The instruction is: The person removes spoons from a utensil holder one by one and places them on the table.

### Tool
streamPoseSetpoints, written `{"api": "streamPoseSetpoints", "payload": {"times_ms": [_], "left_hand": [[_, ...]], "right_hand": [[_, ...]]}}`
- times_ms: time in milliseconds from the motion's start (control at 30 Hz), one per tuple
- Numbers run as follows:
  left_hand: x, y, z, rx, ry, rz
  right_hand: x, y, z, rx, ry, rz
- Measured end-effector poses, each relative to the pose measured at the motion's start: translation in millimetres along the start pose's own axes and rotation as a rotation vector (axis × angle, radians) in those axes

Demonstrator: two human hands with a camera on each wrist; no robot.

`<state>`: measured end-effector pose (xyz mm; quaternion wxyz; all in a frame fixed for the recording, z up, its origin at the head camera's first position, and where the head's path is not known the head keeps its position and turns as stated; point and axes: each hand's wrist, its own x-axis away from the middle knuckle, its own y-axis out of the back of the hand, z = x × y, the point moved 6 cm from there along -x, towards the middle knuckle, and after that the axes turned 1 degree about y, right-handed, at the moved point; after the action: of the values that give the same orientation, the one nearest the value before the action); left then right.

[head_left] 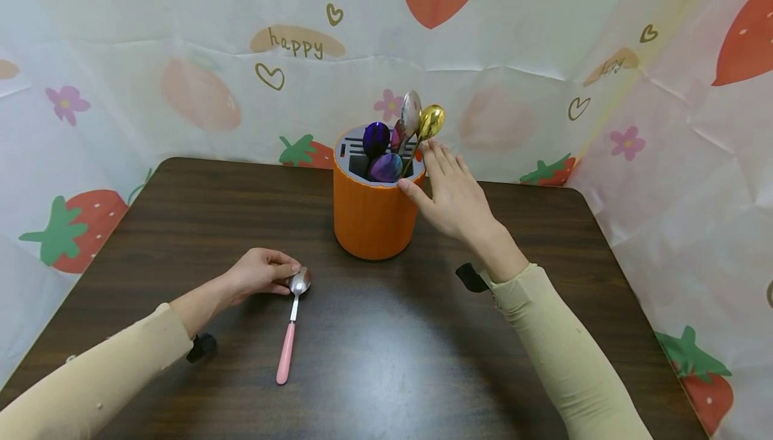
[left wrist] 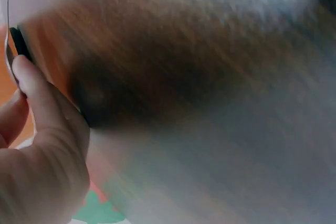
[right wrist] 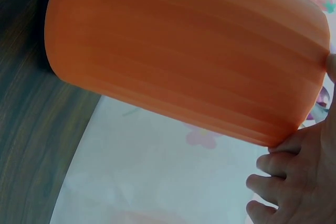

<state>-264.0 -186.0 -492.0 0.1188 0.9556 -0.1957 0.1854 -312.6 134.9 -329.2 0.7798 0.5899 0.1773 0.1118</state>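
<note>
My left hand (head_left: 261,272) pinches the bowl end of a spoon (head_left: 286,353) with a silver head and a pink handle. The handle points toward the front of the table. In the left wrist view, thumb and fingers (left wrist: 37,85) meet on the thin metal edge of the spoon. At the back, my right hand (head_left: 453,192) rests against the right rim of an orange round utensil holder (head_left: 374,222), its fingers stretched out. Out of the holder's grey slotted top stand a gold spoon (head_left: 431,121), a silver spoon (head_left: 411,113) and purple-blue spoons (head_left: 376,139), heads up.
The dark wooden table (head_left: 199,205) has rounded back corners. Behind it and at both sides hangs a pale curtain (head_left: 513,24) printed with strawberries, flowers and hearts. Dark straps (head_left: 472,278) show at the sleeve cuffs.
</note>
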Motion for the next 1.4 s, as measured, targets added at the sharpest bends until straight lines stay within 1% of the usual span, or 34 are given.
{"api": "streamPoseSetpoints", "payload": {"times_ms": [167, 333, 567, 833, 933, 1233, 1300, 1400], "left_hand": [[2.4, 3.3, -3.1, -0.113, -0.032, -0.033], [5.1, 3.6, -5.9, -0.185, -0.046, -0.071], [5.8, 4.5, -6.7, -0.251, -0.034, -0.129], [9.0, 5.0, -7.8, -0.347, -0.049, -0.162], [9.5, 5.3, -7.4, -0.36, -0.051, -0.166], [8.7, 7.1, -4.7, -0.338, -0.05, -0.17], [9.2, 7.4, -4.7, -0.333, -0.053, -0.174], [10.2, 9.0, -5.7, -0.331, -0.078, -0.184]], "right_hand": [[0.8, 0.0, 0.0, -0.006, -0.001, -0.001], [0.5, -0.3, 0.4, -0.006, 0.002, -0.006], [0.2, -0.8, 0.2, -0.002, 0.003, -0.009], [0.7, -0.4, 1.1, -0.02, -0.006, -0.007], [0.9, -0.2, 1.3, -0.02, -0.006, -0.004], [1.2, -0.3, 0.9, -0.02, -0.007, -0.004], [1.3, -0.4, 1.0, -0.021, -0.006, -0.006], [1.4, -0.5, 1.4, -0.018, -0.003, -0.01]]}}
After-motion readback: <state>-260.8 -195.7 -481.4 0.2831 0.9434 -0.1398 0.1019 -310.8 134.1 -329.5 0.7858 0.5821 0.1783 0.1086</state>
